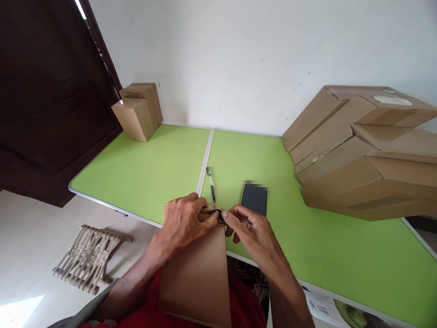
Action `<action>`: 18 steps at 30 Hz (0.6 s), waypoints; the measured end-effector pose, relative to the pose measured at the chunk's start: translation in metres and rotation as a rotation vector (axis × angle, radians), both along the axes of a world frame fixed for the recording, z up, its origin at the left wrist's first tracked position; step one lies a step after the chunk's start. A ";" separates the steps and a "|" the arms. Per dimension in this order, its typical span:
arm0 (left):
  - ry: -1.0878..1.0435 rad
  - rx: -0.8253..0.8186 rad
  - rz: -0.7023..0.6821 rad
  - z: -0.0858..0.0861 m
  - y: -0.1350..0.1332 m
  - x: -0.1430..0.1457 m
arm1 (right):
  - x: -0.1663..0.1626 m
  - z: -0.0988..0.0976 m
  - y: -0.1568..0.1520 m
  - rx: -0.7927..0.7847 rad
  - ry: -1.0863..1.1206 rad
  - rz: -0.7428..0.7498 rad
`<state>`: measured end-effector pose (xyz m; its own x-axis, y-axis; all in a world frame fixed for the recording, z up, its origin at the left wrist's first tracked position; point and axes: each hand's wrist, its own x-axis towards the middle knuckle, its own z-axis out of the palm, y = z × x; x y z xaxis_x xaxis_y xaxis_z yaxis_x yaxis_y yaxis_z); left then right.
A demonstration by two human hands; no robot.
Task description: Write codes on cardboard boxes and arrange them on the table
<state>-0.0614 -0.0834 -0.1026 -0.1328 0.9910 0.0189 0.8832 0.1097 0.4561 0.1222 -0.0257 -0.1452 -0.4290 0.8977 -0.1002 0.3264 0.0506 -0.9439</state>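
Two hands meet at the top edge of a flat brown cardboard piece [196,269] that leans from the person's lap up against the near rim of the green folding table [146,173]. The left hand [184,223] curls over that top edge, fingers clenched on the board; the right hand [251,230] pinches a small dark item [221,217] just beside it, too small to identify. By my judgement the work at this edge is under way, not finished. Largest around them is the stack of flattened cartons [365,150] at the right, then two small boxes [138,109] in the far left corner, a dark phone [254,199] near the right hand, and a pen [210,183] along the table's centre seam.
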 end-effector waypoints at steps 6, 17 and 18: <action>-0.183 -0.013 -0.192 0.008 -0.014 -0.035 | -0.030 -0.023 0.051 0.165 -0.463 -0.083; -0.120 -0.062 -0.208 0.000 -0.014 -0.042 | -0.058 -0.052 0.085 -0.015 -0.243 -0.198; -0.115 -0.063 -0.207 0.000 -0.014 -0.042 | -0.049 -0.050 0.078 -0.031 -0.141 -0.205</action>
